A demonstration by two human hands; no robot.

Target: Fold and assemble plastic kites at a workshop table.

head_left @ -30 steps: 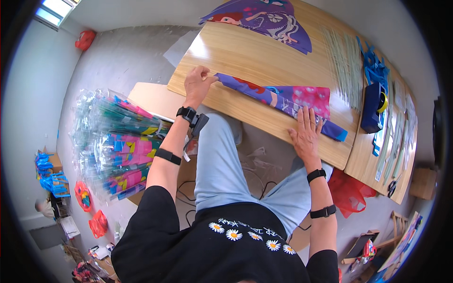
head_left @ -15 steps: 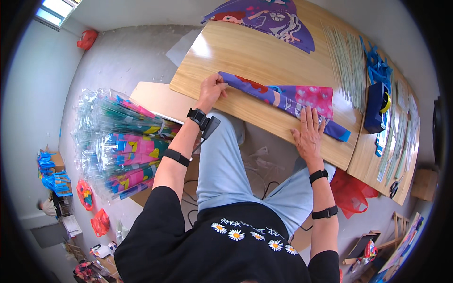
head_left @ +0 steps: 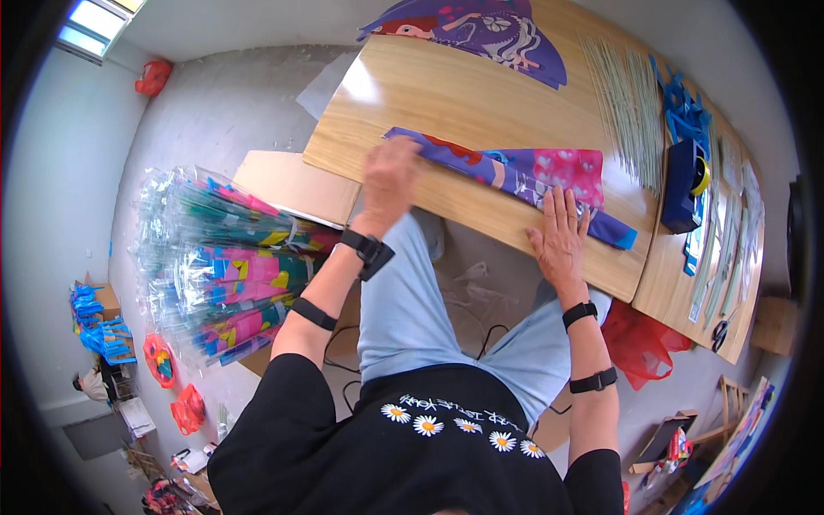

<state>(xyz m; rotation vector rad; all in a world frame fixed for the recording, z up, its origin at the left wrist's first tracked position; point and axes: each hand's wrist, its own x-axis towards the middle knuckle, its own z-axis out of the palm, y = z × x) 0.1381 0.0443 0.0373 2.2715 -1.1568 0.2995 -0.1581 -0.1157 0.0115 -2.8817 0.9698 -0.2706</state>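
Note:
A purple printed sheet point(head_left: 566, 170) lies slantwise near the table's front edge, its near side rolled or folded into a long narrow strip. Part of its pink heart-patterned area stays spread out behind the strip. My left hand point(head_left: 390, 182) is over the strip's left end, smeared by motion, so its fingers and any hold are unclear. Toward the other end, my right hand point(head_left: 562, 239) rests flat on the strip with fingers stretched out. More purple printed sheets point(head_left: 493, 39) of similar look lie at the table's far edge.
Thin pale sticks point(head_left: 620, 112), blue straps point(head_left: 687, 116), a blue tape dispenser point(head_left: 682, 189) and scissors point(head_left: 719, 335) lie on the right of the wooden table point(head_left: 481, 103). Clear-wrapped colourful bundles point(head_left: 232, 275) stand at left beside a cardboard piece point(head_left: 296, 182). A red bag point(head_left: 639, 343) hangs low right.
My left hand, earlier with fingers closed at the strip's left end, now moves in a blur over that end. My right hand stays flat on the strip.

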